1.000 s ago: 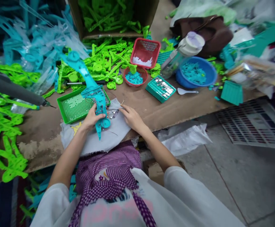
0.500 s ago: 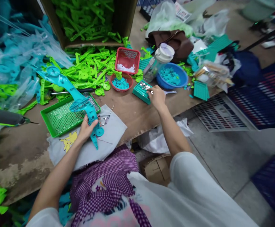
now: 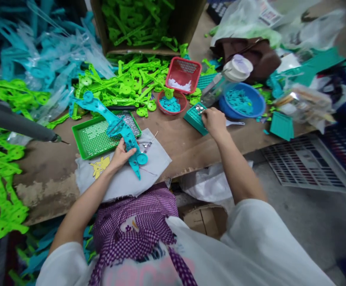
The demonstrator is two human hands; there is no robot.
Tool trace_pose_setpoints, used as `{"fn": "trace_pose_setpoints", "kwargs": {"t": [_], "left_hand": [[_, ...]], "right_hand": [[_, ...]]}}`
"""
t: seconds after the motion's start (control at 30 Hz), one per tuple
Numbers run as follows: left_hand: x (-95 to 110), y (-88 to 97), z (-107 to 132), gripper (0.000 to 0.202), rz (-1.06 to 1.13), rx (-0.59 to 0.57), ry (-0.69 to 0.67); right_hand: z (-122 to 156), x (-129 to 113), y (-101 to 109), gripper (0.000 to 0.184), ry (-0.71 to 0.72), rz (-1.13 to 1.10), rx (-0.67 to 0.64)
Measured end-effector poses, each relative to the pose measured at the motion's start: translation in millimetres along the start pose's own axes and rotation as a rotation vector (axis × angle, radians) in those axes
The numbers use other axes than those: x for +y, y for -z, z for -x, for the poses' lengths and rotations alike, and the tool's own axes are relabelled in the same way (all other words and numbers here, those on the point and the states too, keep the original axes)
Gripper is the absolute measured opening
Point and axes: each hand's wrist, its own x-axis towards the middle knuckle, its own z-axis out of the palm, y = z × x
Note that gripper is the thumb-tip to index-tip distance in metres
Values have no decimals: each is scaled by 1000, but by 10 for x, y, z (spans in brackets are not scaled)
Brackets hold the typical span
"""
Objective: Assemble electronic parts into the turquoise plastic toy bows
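My left hand (image 3: 122, 153) is closed round a long turquoise plastic part (image 3: 110, 121) that lies slanted over a grey cloth (image 3: 125, 178) and a green tray (image 3: 94, 139). My right hand (image 3: 214, 121) reaches out to a small teal tray (image 3: 194, 118) holding small silver pieces. Its fingers are curled over those pieces in a pinch, and I cannot make out what they hold. A thin metal tool (image 3: 151, 141) and a few silver pieces lie on the cloth beside the turquoise part.
Loose green plastic parts (image 3: 125, 81) cover the back of the brown table (image 3: 179, 143). A red basket (image 3: 183, 74), a red bowl (image 3: 171, 102), a blue bowl (image 3: 241, 101), a white-capped bottle (image 3: 225, 79) and a cardboard box (image 3: 149, 24) stand behind. A grey tool (image 3: 18, 121) points in from the left.
My right hand left the cloth and went out to the small teal tray, where it stays. My left hand keeps hold of the turquoise part. The view has shifted.
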Motion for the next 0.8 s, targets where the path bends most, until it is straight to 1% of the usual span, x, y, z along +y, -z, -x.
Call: {"fn": "trace_pose_setpoints", "kwargs": {"t": [0.13, 0.2, 0.3, 0.37, 0.43, 0.47, 0.5, 0.53, 0.57, 0.63, 0.67, 0.7, 0.73, 0.77, 0.8], "left_hand": [[50, -16, 6, 71, 118, -41, 81], [73, -22, 13, 74, 129, -38, 102], [75, -25, 17, 73, 116, -17, 101], [50, -24, 13, 70, 99, -5, 83], [13, -23, 1, 68, 89, 10, 63], [-6, -24, -7, 67, 88, 13, 57], [-24, -26, -16, 67, 89, 9, 54], [-39, -29, -25, 68, 89, -1, 54], [-51, -32, -35, 68, 85, -16, 49], [-65, -39, -50, 68, 58, -29, -8], [-69, -42, -56, 67, 35, -22, -60], [-72, -43, -61, 66, 9, -11, -118], [-76, -43, -65, 66, -15, -2, -173], [-83, -41, -68, 65, -34, -2, -211], [-93, -37, -72, 65, -48, -14, -228]], "right_hand": [[3, -13, 27, 35, -12, 63, -29], [-27, 17, 18, 34, -11, 87, -34], [-98, 84, 20, 32, -18, 106, -40], [-106, 81, 76, 28, -26, 80, -30], [-15, -51, 177, 23, -13, -32, 33], [80, -186, 229, 20, 24, -130, 81], [207, -368, 270, 18, 84, -246, 133], [357, -594, 290, 18, 189, -378, 173], [519, -850, 281, 19, 341, -488, 168], [818, -1385, 175, 19, 646, -628, 121], [930, -1625, 88, 19, 748, -669, 101], [1008, -1827, -11, 20, 819, -686, 104], [1054, -1979, -111, 21, 844, -665, 126], [1074, -2080, -204, 22, 856, -629, 145], [1075, -2133, -282, 23, 856, -581, 164]]}}
